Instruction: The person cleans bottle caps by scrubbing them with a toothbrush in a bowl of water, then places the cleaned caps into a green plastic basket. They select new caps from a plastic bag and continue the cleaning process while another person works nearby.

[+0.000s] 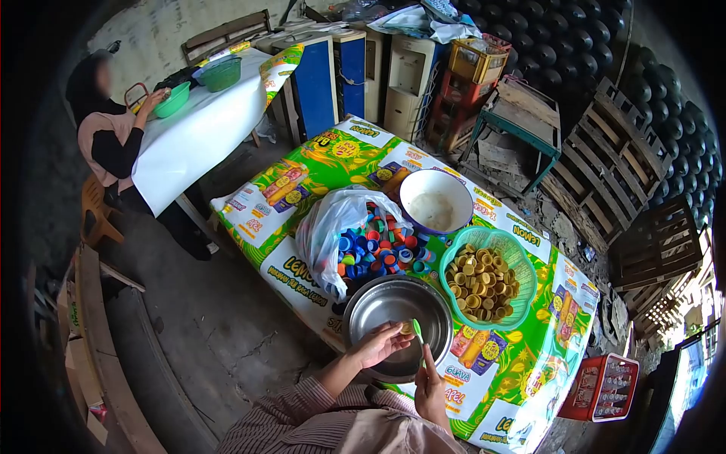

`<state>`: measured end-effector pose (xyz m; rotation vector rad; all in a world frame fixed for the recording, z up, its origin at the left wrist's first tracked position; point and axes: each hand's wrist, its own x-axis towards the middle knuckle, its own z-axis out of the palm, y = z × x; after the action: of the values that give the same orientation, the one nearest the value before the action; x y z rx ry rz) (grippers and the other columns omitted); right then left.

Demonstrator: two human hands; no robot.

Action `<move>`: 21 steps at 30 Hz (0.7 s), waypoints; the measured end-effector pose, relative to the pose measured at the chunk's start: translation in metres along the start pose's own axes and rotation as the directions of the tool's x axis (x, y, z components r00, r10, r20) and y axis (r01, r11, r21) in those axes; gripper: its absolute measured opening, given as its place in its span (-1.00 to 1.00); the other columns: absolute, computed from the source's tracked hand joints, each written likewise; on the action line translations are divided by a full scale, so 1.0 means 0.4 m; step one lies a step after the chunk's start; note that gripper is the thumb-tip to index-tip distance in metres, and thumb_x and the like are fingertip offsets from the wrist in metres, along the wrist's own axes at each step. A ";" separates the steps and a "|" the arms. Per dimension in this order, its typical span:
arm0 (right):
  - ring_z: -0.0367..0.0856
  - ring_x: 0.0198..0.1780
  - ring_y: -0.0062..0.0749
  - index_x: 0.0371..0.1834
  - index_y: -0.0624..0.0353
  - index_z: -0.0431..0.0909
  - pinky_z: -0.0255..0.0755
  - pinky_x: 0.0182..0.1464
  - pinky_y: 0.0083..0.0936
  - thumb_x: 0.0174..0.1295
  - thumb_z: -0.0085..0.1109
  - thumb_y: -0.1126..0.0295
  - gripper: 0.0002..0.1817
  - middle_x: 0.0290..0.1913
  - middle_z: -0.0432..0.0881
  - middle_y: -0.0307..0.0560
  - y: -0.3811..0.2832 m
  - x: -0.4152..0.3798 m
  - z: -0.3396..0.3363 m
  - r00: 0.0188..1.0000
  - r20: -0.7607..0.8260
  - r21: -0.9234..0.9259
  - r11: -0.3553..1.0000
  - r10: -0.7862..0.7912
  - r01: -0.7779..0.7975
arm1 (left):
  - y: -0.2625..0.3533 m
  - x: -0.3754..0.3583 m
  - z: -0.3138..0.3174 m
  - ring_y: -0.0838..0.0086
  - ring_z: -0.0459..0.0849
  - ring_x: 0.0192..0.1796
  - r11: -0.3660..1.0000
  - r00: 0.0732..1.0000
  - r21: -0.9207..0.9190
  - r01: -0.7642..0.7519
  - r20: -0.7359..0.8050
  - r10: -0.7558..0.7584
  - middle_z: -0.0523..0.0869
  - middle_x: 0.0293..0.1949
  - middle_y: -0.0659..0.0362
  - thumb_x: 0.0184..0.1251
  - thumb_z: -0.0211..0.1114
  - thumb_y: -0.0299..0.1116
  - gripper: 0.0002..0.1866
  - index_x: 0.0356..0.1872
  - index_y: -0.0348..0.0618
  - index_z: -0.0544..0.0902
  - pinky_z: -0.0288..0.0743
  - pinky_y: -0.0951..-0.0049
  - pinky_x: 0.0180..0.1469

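My left hand [380, 345] is over the steel basin [355, 314], its fingers pinching a yellowish bottle cap [407, 328]. In my right hand [432, 387] is a slim green and white toothbrush [419, 336], its head against or just beside the cap. Beyond the basin, a clear plastic bag [321, 227] lies open with many blue, red, orange and green bottle caps [370, 246]. To the right, a light green scalloped basket [527, 265] holds a heap of yellow caps [484, 286]. Behind it sits a white enamel basin [436, 206] with a dark rim.
A printed green and white sheet [265, 200] covers the table. At the back left, another person [110, 140] sits at a second table [181, 155] with green bowls. Stacked crates [465, 83], wooden pallets [616, 155] and a red crate of bottles [600, 387] stand around.
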<state>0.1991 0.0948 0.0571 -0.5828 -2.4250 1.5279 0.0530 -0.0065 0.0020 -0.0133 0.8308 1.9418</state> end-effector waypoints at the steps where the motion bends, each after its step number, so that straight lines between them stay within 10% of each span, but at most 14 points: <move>1: 0.25 -0.63 -0.61 0.36 0.11 0.15 0.17 -0.53 -0.66 0.26 -0.18 0.61 -0.45 -0.68 0.31 -0.18 0.006 0.005 -0.003 1.000 -0.020 0.074 0.997 0.004 -0.003 | -0.001 0.000 0.001 0.44 0.54 0.07 1.000 1.000 0.007 0.002 -0.005 -0.002 0.54 0.05 0.10 0.42 0.00 -0.33 -0.72 0.06 -0.21 0.45 0.42 0.43 0.13; 7: 0.56 -0.54 -0.03 0.33 0.06 0.20 0.40 -0.46 -0.35 0.26 -0.13 0.56 -0.47 -0.51 0.53 0.24 -0.012 0.002 -0.017 0.992 0.002 -0.111 0.986 -0.124 0.123 | -0.008 0.011 -0.019 0.45 0.54 0.04 0.993 0.999 -0.115 0.030 0.017 -0.028 0.57 0.00 0.18 0.38 0.05 -0.32 -0.72 0.06 -0.14 0.46 0.42 0.35 0.11; 21: 0.58 -0.43 0.11 0.31 -0.07 0.25 0.40 -0.43 -0.17 0.23 -0.07 0.55 -0.46 -0.42 0.57 0.26 -0.004 0.005 0.014 0.997 -0.040 -0.112 0.992 -0.064 0.060 | 0.044 -0.013 0.013 0.54 0.57 -0.02 1.000 0.998 0.012 -0.028 -0.050 0.029 0.58 -0.03 0.21 0.37 0.09 -0.36 -0.69 0.11 -0.08 0.49 0.43 0.47 0.12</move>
<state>0.1950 0.0905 0.0560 -0.5501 -2.4826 1.3490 0.0432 -0.0126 0.0174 -0.0444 0.8795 1.9703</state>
